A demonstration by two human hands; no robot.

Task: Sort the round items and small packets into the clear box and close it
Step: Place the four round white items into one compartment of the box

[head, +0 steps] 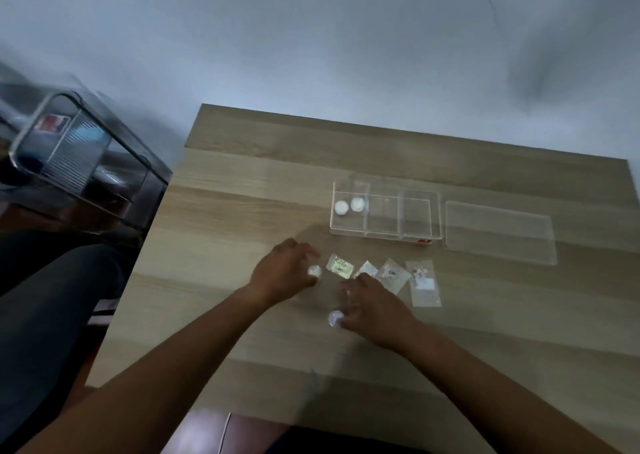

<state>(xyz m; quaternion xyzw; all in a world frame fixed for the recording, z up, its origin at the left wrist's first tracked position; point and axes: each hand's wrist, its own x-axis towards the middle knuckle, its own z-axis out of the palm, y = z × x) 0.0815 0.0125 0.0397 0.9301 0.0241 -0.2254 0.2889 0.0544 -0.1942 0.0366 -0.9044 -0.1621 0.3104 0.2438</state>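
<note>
The box stands open on the table, with three compartments. Two discs lie in its left compartment; the middle and right compartments appear empty. The lid lies flat just right of the box.

Two more discs remain on the table. One disc sits at the fingertips of the left hand. The other disc touches the thumb side of the right hand. Four packets lie in a row between the hands and the box.

Step in hand, as judged: pick up the remaining discs. Pinch each disc by its edge, lift clear of the box wall, and release into the left compartment with the others. Keep the packets undisturbed for a separate compartment.

Left hand: fingers curled loosely around its disc, in contact; a closed grasp cannot be confirmed. Right hand: fingers partly spread over the table, disc at the thumb; whether it grips cannot be told.
</note>
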